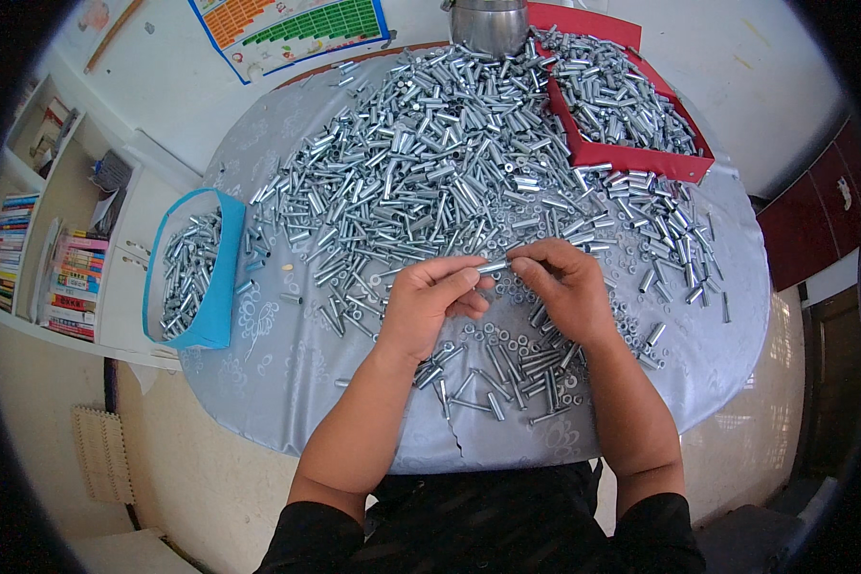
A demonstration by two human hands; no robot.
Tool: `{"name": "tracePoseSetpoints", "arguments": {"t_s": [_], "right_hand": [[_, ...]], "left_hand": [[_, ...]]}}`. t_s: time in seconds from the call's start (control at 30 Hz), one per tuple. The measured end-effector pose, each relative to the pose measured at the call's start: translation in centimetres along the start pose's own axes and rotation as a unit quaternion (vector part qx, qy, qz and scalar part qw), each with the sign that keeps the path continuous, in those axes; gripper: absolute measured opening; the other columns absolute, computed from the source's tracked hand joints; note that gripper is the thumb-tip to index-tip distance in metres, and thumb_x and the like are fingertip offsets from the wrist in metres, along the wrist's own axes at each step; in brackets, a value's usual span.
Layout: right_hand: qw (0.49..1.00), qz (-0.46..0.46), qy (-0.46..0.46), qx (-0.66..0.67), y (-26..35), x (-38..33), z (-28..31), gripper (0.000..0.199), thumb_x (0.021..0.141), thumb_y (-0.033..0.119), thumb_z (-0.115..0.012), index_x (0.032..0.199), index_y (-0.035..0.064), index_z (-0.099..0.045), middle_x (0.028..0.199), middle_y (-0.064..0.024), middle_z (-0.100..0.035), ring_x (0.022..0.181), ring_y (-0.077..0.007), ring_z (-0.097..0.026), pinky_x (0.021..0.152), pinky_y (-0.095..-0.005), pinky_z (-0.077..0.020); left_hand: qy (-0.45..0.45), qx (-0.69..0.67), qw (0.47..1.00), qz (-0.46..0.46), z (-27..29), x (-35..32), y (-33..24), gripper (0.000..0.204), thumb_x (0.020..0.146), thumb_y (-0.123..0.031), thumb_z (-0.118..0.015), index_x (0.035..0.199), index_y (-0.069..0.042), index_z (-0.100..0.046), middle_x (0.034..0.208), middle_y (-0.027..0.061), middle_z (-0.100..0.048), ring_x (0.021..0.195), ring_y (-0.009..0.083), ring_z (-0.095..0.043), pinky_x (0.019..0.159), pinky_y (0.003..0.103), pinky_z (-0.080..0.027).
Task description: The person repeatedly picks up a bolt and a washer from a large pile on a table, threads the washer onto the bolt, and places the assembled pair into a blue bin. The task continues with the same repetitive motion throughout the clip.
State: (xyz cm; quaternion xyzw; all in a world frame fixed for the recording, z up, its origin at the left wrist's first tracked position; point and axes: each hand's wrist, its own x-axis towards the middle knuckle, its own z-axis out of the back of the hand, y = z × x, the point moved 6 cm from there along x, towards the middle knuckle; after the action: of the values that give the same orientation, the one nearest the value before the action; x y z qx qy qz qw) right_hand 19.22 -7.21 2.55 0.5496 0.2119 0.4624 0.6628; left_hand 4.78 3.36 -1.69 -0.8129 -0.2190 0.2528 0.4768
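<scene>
Over the middle of the table, my left hand (432, 295) pinches a silvery expansion bolt (494, 267) between thumb and fingers. The bolt lies almost level, pointing to the right. At its right end the thumb and fingertips of my right hand (571, 290) are closed on it; they hide that tip, so any small part there cannot be made out. Below and between my forearms lies a loose group of long bolts (543, 368), with nuts and washers (514, 342) around them. Beyond my hands spreads a big heap of metal sleeves and bolts (430, 143).
A blue fabric bin (222, 277) of metal pieces stands at the table's left. At the back right, a red box (641, 165) holds more, beside a steel pot (488, 29). A silver-grey cloth (258, 402) covers the round table. Bookshelves (115, 287) stand left.
</scene>
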Motion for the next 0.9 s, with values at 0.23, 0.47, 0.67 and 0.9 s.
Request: {"name": "tracePoseSetpoints", "arguments": {"t_s": [0.23, 0.47, 0.67, 0.9], "right_hand": [[0.986, -0.071, 0.036, 0.147, -1.4, 0.0, -0.4, 0.019, 0.093, 0.014, -0.060, 0.101, -0.0009, -0.068, 0.082, -0.0037, -0.066, 0.070, -0.0081, -0.057, 0.063, -0.0235, -0.0471], [0.983, -0.086, 0.024, 0.161, -1.3, 0.0, -0.3, 0.018, 0.093, 0.014, -0.060, 0.101, -0.0006, -0.067, 0.081, -0.0015, -0.063, 0.070, -0.0075, -0.055, 0.063, -0.0226, -0.0460], [0.980, -0.092, 0.018, 0.176, -1.6, 0.0, -0.2, 0.017, 0.091, 0.013, -0.063, 0.101, -0.0009, -0.066, 0.083, -0.0011, -0.063, 0.071, -0.0077, -0.056, 0.064, -0.0222, -0.0467], [0.990, -0.051, 0.023, 0.130, -1.4, -0.2, -0.8, 0.014, 0.086, 0.009, -0.069, 0.098, 0.0014, -0.067, 0.084, -0.0014, -0.065, 0.080, -0.0075, -0.059, 0.071, -0.0238, -0.0479]], "left_hand": [[0.015, -0.030, 0.999, 0.018, -0.1, -0.2, 0.1, 0.027, 0.091, -0.008, -0.061, 0.114, 0.005, -0.062, 0.092, 0.0149, -0.070, 0.067, 0.0158, -0.067, 0.060, 0.027, -0.057], [0.024, -0.041, 0.999, 0.023, -0.1, -0.2, 0.0, 0.027, 0.091, -0.008, -0.060, 0.114, 0.005, -0.062, 0.091, 0.0149, -0.070, 0.067, 0.0160, -0.068, 0.060, 0.027, -0.058], [0.034, -0.049, 0.998, 0.018, -0.2, -0.1, 0.1, 0.027, 0.091, -0.008, -0.060, 0.114, 0.005, -0.062, 0.091, 0.0151, -0.070, 0.066, 0.0164, -0.068, 0.060, 0.027, -0.058], [0.018, -0.048, 0.999, 0.014, 0.1, 0.0, 0.1, 0.026, 0.091, -0.007, -0.059, 0.114, 0.005, -0.062, 0.091, 0.0160, -0.070, 0.066, 0.0170, -0.068, 0.059, 0.028, -0.058]]}}
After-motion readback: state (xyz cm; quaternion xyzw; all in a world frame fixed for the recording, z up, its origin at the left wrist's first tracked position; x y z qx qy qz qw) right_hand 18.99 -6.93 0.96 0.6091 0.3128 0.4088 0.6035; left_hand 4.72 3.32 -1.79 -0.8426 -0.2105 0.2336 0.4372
